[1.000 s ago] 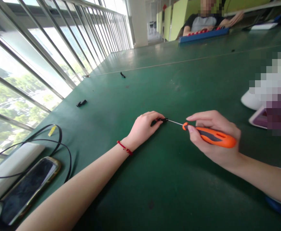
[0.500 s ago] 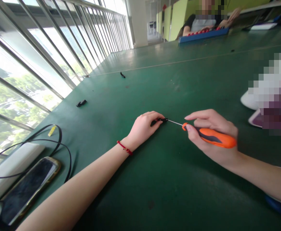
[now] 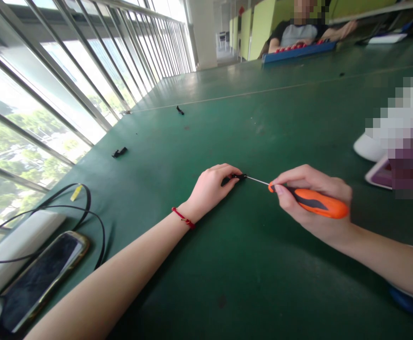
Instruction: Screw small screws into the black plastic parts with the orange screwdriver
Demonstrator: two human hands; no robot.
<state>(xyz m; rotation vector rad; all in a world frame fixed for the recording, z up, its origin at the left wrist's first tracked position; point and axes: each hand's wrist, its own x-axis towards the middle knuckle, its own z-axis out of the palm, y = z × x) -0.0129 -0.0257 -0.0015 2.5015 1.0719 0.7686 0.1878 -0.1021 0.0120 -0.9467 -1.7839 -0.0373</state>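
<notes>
On the green table (image 3: 263,264), my left hand (image 3: 211,189) pinches a small black plastic part (image 3: 239,176). At three o'clock, my right hand (image 3: 312,200) grips an orange-handled screwdriver (image 3: 308,200), its tip touching the part.

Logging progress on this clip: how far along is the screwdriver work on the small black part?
Done: nothing finished shows. In hand: the left hand pins the small black part to the green table, and the right hand grips the orange screwdriver with its tip at the part. Left: two more black pieces lie untouched near the window.
</notes>
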